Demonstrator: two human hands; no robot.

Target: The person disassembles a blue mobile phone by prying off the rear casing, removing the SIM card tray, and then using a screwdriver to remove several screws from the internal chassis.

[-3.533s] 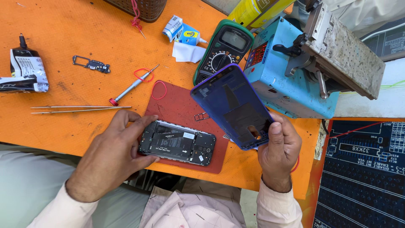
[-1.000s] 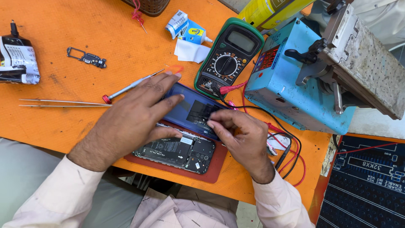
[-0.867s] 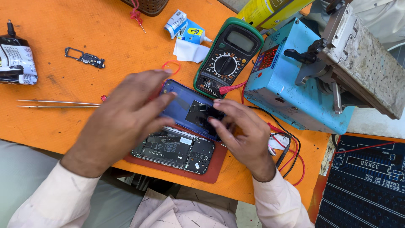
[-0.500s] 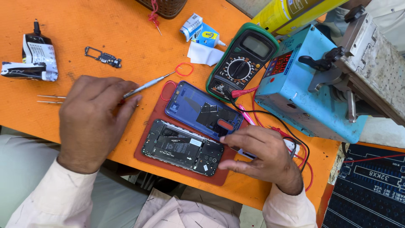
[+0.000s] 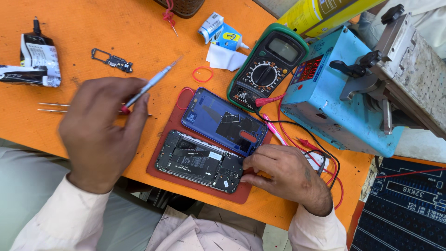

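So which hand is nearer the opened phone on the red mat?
Right. The right hand touches the opened phone's right end; the left hand, holding a screwdriver, is off to its left, apart.

L hand (image 5: 100, 132) raised, back up, fingers curled, thumb + index pinched. R hand (image 5: 283, 174) lower, palm down, fingertips (image 5: 247, 163) pressed flat. Both forearms in pale sleeves, angled inward.

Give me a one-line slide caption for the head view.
Left hand lifts a screwdriver while the right hand steadies an opened phone beside its blue back cover.
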